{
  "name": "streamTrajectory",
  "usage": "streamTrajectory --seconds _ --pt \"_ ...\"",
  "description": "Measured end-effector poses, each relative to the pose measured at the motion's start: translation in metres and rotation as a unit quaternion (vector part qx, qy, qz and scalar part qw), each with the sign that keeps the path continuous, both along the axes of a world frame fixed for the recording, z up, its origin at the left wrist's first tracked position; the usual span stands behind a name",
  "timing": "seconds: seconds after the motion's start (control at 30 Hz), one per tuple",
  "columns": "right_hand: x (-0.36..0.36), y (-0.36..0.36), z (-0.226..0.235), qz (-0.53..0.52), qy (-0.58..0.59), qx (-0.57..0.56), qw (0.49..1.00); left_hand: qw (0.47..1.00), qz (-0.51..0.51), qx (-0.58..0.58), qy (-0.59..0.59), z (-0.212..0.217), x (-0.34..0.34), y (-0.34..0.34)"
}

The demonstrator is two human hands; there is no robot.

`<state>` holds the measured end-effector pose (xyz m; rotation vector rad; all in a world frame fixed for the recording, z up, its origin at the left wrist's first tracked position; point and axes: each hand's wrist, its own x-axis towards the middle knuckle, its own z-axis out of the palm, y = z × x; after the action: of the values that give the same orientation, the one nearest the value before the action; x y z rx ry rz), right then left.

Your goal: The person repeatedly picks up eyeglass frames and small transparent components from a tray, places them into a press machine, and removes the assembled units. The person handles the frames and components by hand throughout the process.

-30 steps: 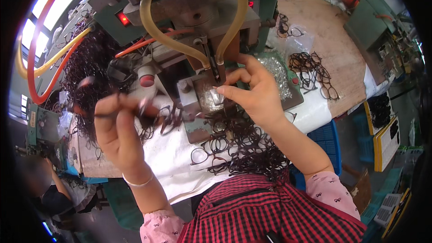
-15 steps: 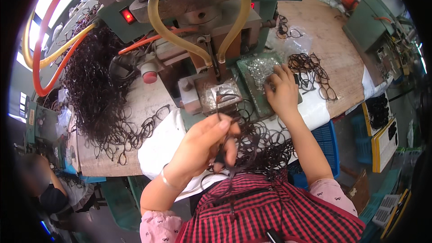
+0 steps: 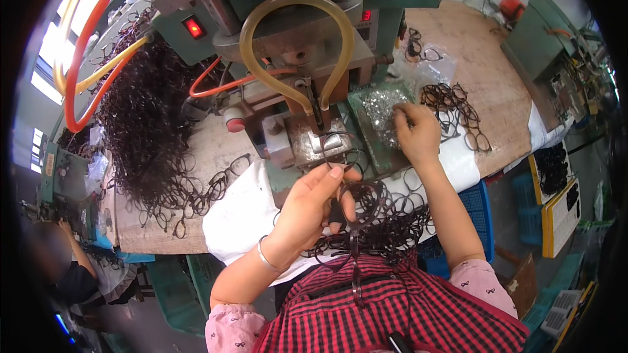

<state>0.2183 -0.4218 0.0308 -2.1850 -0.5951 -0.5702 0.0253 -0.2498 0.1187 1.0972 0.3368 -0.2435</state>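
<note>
My left hand (image 3: pixel 311 206) is closed on a dark eyeglass frame (image 3: pixel 338 146), whose rim reaches up to the metal work plate (image 3: pixel 302 147) of the press. More dark frames (image 3: pixel 356 255) dangle under that hand, over the apron; whether it grips these too is unclear. Over the right side of a green tray (image 3: pixel 383 157), my right hand (image 3: pixel 420 134) has thumb and fingers drawn together. Anything pinched there is too small to make out. Small shiny metal pieces (image 3: pixel 379 108) fill the tray's far part. The press tip (image 3: pixel 319 121) stands just above the work plate.
A tall heap of dark frames (image 3: pixel 140 104) covers the table's left side. Others lie on white cloth before me and right of the tray (image 3: pixel 451 108). A red button (image 3: pixel 234 121) and hoses flank the press. A blue basket (image 3: pixel 474 216) stands right; another person sits far left.
The press head has come down, its hose loop with it. My left hand has shifted right with the frame. My right fingers, spread over the metal pieces before, have drawn together.
</note>
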Motion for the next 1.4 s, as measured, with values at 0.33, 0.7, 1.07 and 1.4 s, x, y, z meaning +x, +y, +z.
streamTrajectory --seconds 0.33,0.7,1.07,1.4 --pt "-0.005 0.009 0.012 0.041 0.095 0.153 0.983 0.965 -0.18 -0.117 -0.152 -0.052 -0.024 0.017" --pt "-0.039 -0.028 0.016 0.041 0.248 0.282 0.926 0.954 -0.27 -0.085 -0.101 -0.048 -0.018 0.041" --pt "-0.051 0.063 0.076 0.306 0.3 0.246 0.869 0.902 -0.157 -0.398 -0.056 -0.049 -0.03 0.028" --pt "-0.074 0.074 0.087 0.336 0.386 0.372 0.775 0.944 -0.212 -0.176 -0.181 -0.053 -0.013 0.034"
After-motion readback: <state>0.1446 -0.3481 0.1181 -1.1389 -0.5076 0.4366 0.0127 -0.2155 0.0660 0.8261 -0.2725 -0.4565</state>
